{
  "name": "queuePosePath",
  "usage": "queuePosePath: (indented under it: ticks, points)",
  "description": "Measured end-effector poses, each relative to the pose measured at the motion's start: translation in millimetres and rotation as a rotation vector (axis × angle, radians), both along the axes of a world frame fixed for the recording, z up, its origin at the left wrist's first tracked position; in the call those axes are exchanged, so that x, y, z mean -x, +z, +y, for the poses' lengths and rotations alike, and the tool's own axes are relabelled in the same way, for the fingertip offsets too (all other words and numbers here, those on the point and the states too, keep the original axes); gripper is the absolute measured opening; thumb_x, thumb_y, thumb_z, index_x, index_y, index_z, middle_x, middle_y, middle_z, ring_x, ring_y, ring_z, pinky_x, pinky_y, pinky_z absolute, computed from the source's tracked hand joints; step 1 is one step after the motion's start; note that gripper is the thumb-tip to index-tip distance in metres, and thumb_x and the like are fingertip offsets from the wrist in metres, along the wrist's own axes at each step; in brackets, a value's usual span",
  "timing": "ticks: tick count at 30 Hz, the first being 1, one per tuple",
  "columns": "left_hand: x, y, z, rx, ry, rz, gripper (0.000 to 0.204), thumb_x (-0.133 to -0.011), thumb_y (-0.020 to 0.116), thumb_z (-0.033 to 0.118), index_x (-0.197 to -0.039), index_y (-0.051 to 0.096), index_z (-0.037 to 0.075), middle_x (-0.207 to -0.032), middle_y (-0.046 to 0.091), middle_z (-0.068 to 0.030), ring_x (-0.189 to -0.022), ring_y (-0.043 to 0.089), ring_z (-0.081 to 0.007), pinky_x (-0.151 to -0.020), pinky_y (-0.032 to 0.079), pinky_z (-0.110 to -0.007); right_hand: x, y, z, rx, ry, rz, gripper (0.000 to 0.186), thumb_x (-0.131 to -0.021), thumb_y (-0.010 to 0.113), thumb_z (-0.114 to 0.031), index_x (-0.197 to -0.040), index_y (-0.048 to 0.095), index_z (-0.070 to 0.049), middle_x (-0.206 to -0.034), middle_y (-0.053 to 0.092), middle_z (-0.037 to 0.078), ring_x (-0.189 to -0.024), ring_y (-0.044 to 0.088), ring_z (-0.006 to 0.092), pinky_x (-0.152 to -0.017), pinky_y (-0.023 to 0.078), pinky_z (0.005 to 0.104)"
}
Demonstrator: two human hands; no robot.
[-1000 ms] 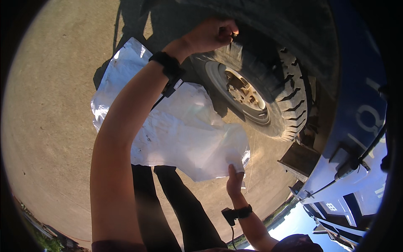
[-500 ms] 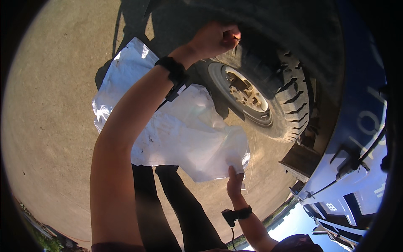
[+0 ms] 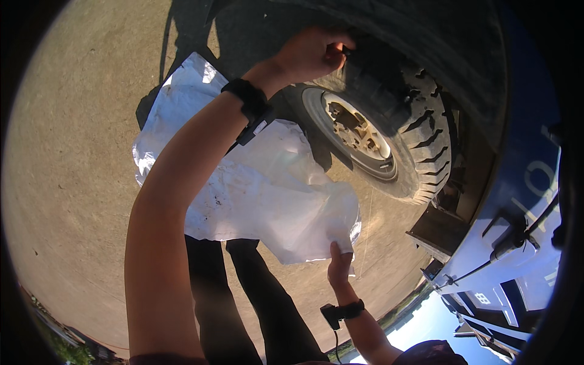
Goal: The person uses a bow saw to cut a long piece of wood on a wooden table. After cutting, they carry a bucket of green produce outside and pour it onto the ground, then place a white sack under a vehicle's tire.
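Note:
My left hand [image 3: 311, 53] reaches up beside the shaded top of a large truck tyre [image 3: 423, 146]. Its fingers are curled in a pinch, with a small dark bit at the tips that I cannot make out. Lower right, my right hand [image 3: 340, 266] grips the corner of a crinkled white plastic sheet [image 3: 267, 207], its thumb lying on top. The sheet spreads under my left forearm, in front of the wheel, and has dark smudges. Black bands with small devices sit on both wrists.
The tyre's pale, dirty wheel rim [image 3: 356, 131] faces me. On the right rises the blue body of a vehicle [image 3: 523, 182], with a dark step box [image 3: 441, 231] behind the wheel and black mirror arms [image 3: 511, 243]. Concrete ground [image 3: 79, 182] lies to the left; my dark-trousered legs [image 3: 267, 298] stand below the sheet.
My left hand has shifted slightly upward, and a small dark bit shows more plainly at its fingertips. My right hand keeps its hold on the sheet's corner.

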State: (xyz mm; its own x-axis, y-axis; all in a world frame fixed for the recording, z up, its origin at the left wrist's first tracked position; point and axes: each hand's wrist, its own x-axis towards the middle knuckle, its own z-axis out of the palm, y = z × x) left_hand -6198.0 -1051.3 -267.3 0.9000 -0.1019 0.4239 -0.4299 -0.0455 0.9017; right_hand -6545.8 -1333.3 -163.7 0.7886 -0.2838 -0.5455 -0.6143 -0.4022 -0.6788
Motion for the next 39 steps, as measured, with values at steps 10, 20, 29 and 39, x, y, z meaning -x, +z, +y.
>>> queuePosePath:
  ticks: [10, 20, 29, 39]
  points:
    - [22.3, 4.6, -6.6, 0.535, 0.064, 0.199, 0.003, -0.085, 0.057, 0.005, -0.086, 0.058, 0.002, -0.066, 0.052, 0.0005, -0.055, 0.043, -0.0043, -0.050, 0.037, -0.020, -1.8, 2.2, -0.7, 0.024, -0.031, 0.017, 0.034, -0.092, 0.053, -0.007, -0.123, 0.051, 0.006, -0.115, 0.058, 0.009, -0.106, 0.053, 0.0176, -0.094, 0.041, 0.0302]
    - [117.2, 22.5, -17.6, 1.150, 0.084, 0.753, 0.019, -0.075, 0.042, -0.002, -0.082, 0.060, 0.000, -0.065, 0.053, -0.0045, -0.049, 0.039, -0.0076, -0.043, 0.028, -0.022, -69.7, 8.2, -18.4, -0.147, -0.288, -0.257, 0.028, -0.090, 0.058, -0.009, -0.116, 0.053, 0.000, -0.113, 0.059, 0.007, -0.104, 0.055, 0.0165, -0.092, 0.041, 0.0319]
    - [195.9, 48.1, -12.4, 1.155, 0.061, 0.859, 0.017, -0.091, 0.049, 0.011, -0.083, 0.062, 0.002, -0.066, 0.047, 0.0016, -0.054, 0.038, -0.0059, -0.045, 0.026, -0.019, -70.0, 35.2, -29.1, -0.189, -0.385, -0.348, 0.025, -0.093, 0.055, -0.011, -0.117, 0.051, -0.002, -0.119, 0.058, 0.010, -0.112, 0.055, 0.0205, -0.096, 0.042, 0.0362]
    - [284.1, 92.9, 9.8, 0.969, 0.041, 1.155, 0.020, -0.098, 0.046, 0.014, -0.109, 0.059, 0.004, -0.062, 0.032, 0.0088, -0.052, 0.024, -0.0007, -0.046, 0.021, -0.017, -54.5, 48.2, -35.7, -0.175, -0.509, -0.499, 0.026, -0.097, 0.053, -0.018, -0.120, 0.048, -0.005, -0.123, 0.056, 0.011, -0.115, 0.054, 0.0210, -0.098, 0.042, 0.0377]
